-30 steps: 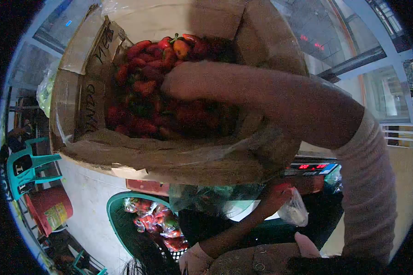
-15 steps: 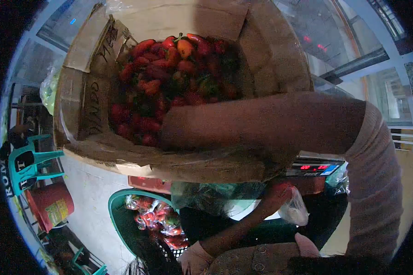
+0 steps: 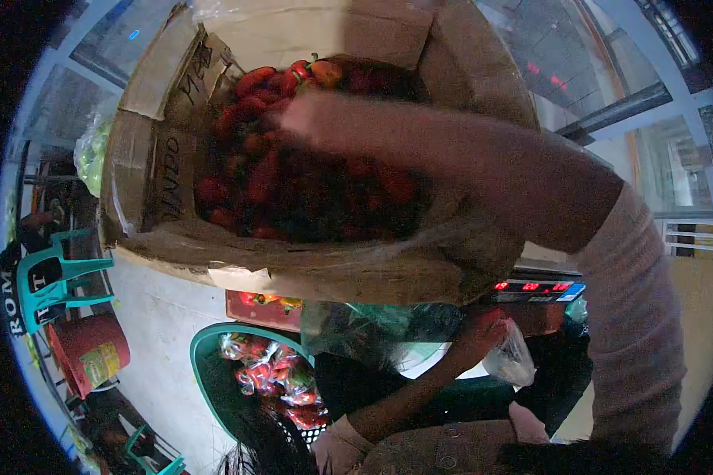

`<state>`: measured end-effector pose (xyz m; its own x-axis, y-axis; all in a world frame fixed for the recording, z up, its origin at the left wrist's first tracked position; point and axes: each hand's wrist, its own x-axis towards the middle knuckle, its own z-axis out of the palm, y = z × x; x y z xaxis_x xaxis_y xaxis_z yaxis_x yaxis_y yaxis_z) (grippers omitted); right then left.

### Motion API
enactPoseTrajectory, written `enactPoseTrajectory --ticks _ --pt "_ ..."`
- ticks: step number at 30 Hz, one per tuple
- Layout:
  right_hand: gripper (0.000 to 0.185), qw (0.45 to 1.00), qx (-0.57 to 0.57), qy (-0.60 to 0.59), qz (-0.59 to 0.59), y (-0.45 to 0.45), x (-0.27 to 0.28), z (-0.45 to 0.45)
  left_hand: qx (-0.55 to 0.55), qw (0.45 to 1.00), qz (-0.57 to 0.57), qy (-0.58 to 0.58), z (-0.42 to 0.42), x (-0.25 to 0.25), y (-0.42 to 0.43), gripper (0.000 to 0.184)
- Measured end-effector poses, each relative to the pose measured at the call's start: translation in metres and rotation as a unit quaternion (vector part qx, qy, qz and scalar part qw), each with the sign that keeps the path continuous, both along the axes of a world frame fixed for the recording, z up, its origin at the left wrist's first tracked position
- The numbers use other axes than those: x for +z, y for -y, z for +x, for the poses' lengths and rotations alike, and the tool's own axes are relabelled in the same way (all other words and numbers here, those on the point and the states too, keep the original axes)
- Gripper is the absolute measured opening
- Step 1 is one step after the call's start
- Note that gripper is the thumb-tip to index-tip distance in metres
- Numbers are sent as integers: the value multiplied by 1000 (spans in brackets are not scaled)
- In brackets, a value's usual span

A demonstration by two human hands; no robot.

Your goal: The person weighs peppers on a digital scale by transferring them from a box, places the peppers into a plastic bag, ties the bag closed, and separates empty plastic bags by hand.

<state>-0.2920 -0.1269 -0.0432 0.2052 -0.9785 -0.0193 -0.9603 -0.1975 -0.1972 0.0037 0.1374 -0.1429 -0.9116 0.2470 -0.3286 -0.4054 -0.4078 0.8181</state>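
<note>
A large cardboard box (image 3: 261, 265) with handwriting on its inner flap holds a pile of red peppers (image 3: 249, 178), with an orange one near the far side. My right hand (image 3: 305, 119) reaches in from the right and lies over the upper part of the pile. Motion blur and shadow hide its fingers and anything in them. Below the box, my left hand (image 3: 481, 328) is closed on a clear plastic bag (image 3: 509, 358), which hangs down from it.
A digital scale display (image 3: 535, 287) shows red digits beside the box. Bagged peppers sit in a green basket (image 3: 200, 368) by a red crate (image 3: 265, 310). Farther left are a green chair (image 3: 51, 273) and a red bucket (image 3: 91, 352). A window frame (image 3: 618, 111) crosses the upper right.
My right hand has gone from the near part of the pile to the far part, close to where it was a second ago. My left hand still holds the bag.
</note>
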Motion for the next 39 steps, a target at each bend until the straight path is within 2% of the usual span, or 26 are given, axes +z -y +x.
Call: enactPoseTrajectory --ticks 3,6,9,10,12,14,17,20,25,29,32,35,39 --pt "31 998 -38 -38 -41 -4 10 -11 18 999 -30 -10 2 -5 -6 23" --pt "23 990 -64 -73 -101 -11 10 0 -8 1000 -14 0 3 -3 -5 23" --pt "19 960 90 5 -263 -3 2 13 -27 999 -20 -5 2 -6 -6 24" --pt "20 953 127 22 -273 -1 -1 20 -25 999 -24 -5 3 -10 -8 25" --pt "20 962 162 54 -214 -7 -5 36 -7 999 -33 -8 4 -10 -8 25" --pt "20 982 152 83 -81 -17 -6 57 26 999 -41 -13 -1 -1 -4 26" --pt "21 982 131 113 77 -29 -5 82 -50 992 -91 -74 -5 -7 5 29" --pt "21 974 116 125 152 -33 -3 97 6 997 -71 -36 -2 -6 -2 25" --pt "22 971 85 122 186 -34 -4 104 -16 999 -32 -19 -4 -4 -3 23" --pt "23 974 47 107 192 -33 0 86 -10 995 -86 -56 -6 4 4 20" --pt "24 977 10 85 193 -33 3 67 22 996 -57 -63 4 -16 -11 18" --pt "24 979 -35 47 196 -30 10 39 12 996 -65 -60 -3 1 -2 18" --pt "25 970 -106 -60 208 -26 22 -1 -47 997 -56 -5 -6 5 2 19"
